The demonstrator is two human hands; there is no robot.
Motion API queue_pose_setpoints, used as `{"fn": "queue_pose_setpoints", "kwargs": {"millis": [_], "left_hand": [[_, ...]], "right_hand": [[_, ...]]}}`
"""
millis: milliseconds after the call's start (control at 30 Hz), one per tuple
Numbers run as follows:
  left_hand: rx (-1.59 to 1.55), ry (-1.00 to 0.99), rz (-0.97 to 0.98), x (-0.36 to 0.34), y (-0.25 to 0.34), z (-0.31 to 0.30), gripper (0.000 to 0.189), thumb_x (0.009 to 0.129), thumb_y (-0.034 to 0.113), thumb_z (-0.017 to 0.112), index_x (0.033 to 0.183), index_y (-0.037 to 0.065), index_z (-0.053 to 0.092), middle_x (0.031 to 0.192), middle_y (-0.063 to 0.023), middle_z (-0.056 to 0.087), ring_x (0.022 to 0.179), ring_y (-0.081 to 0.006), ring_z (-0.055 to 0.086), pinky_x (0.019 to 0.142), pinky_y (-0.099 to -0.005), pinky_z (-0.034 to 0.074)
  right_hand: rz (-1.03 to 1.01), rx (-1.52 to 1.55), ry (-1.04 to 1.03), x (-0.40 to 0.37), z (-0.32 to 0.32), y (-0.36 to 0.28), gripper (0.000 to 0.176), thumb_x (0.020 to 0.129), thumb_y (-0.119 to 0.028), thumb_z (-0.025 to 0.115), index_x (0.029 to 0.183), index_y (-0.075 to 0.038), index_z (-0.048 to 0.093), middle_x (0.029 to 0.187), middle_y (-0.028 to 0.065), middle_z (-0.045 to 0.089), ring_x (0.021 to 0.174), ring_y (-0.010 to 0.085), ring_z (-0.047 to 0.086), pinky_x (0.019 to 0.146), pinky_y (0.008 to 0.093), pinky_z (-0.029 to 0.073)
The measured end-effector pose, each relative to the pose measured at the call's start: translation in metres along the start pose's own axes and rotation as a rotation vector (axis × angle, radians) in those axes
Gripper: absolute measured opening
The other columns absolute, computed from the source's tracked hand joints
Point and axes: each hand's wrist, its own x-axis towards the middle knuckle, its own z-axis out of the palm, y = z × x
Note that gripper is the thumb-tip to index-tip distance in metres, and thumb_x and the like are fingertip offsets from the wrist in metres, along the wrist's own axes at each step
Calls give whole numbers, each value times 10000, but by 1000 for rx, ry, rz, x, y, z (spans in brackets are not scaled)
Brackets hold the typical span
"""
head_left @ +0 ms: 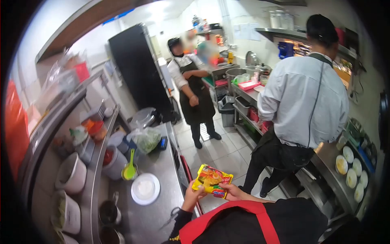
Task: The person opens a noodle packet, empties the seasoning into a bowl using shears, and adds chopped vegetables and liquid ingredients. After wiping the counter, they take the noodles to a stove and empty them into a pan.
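A yellow and red instant noodle packet (212,179) is held up in front of my body, its printed face showing a picture of food. My left hand (193,196) grips its lower left corner, and my right hand (233,191) pinches the lower right edge. The packet looks whole, though its far side is hidden. To the left, on the steel counter (162,203), lies a white plate (146,188) with a smaller white dish on it. Beyond the plate, a lime green ladle (130,167) rests in a container.
A bag of green vegetables (147,139) and a small black device (163,143) sit further along the counter. White tubs (70,173) line the left shelf. One person (191,81) stands ahead; another (300,97) works at the right counter, near several small plates (351,178).
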Motion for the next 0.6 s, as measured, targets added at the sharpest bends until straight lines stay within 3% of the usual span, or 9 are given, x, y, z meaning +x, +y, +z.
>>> {"fn": "queue_pose_setpoints", "kwargs": {"millis": [67, 133, 267, 333, 400, 467, 500, 533, 600], "left_hand": [[57, -32, 138, 6, -22, 2, 381, 822, 80, 585, 1166, 32, 427, 1000, -67, 567, 906, -151, 575, 761, -267, 485], [121, 72, 126, 14, -37, 5, 358, 815, 64, 589, 1139, 10, 447, 1014, -59, 562, 870, -144, 570, 747, -259, 474], [39, 45, 237, 26, -35, 21, 330, 774, 58, 604, 1074, -18, 490, 994, -94, 577, 868, -185, 586, 762, -282, 469], [25, -234, 184, 50, -40, 19, 354, 760, 38, 599, 1087, -29, 483, 1002, -106, 580, 861, -193, 586, 769, -289, 464], [245, -368, 171, 54, -25, 51, 264, 777, 19, 606, 1024, -39, 533, 924, -74, 604, 794, -147, 587, 718, -262, 469], [288, -562, 61, 45, -12, 98, 245, 756, 1, 626, 988, -40, 559, 883, -74, 620, 767, -146, 597, 709, -264, 472], [351, -644, 72, 54, -28, 110, 255, 737, -14, 643, 981, -36, 570, 883, -73, 627, 762, -139, 601, 693, -265, 478], [317, -720, 5, 51, -30, 125, 252, 738, -15, 643, 980, -33, 574, 888, -72, 629, 767, -136, 601, 695, -265, 478], [239, -875, -113, 47, -32, 170, 247, 739, -16, 644, 978, -27, 582, 898, -71, 633, 777, -130, 601, 698, -265, 478]], "right_hand": [[-43, 95, -56, 5, -5, 1, 403, 870, -125, 510, 1248, -36, 400, 1213, 133, 494, 1106, 274, 495, 955, 445, 386], [-25, 97, -43, 2, -7, 0, 423, 866, -131, 525, 1258, -44, 391, 1228, 132, 485, 1122, 257, 483, 951, 421, 386], [-109, -426, 0, -31, -13, -20, 471, 845, -167, 580, 1265, -73, 389, 1191, 90, 509, 1063, 180, 516, 893, 342, 417], [-194, -820, 42, -51, -33, -43, 516, 828, -147, 605, 1274, -46, 365, 1120, 91, 535, 1065, 161, 506, 890, 314, 416], [-295, -912, -10, -94, -11, -68, 545, 812, -149, 629, 1269, -39, 353, 1049, 67, 553, 923, 138, 558, 808, 271, 451], [-358, -1181, 198, -131, -1, -73, 466, 788, -165, 658, 1183, -26, 453, 918, 62, 599, 782, 116, 585, 705, 248, 475], [-282, -1565, 452, -161, 40, -82, 366, 757, -183, 685, 1051, -10, 553, 791, 50, 624, 704, 92, 595, 631, 249, 478], [-381, -1558, 467, -170, 15, -76, 298, 730, -198, 702, 943, -13, 605, 737, 48, 634, 701, 79, 594, 603, 257, 472], [-327, -1510, 512, -222, 52, -88, 303, 734, -203, 697, 957, -24, 597, 782, 36, 643, 693, 93, 587, 620, 250, 464]]}}
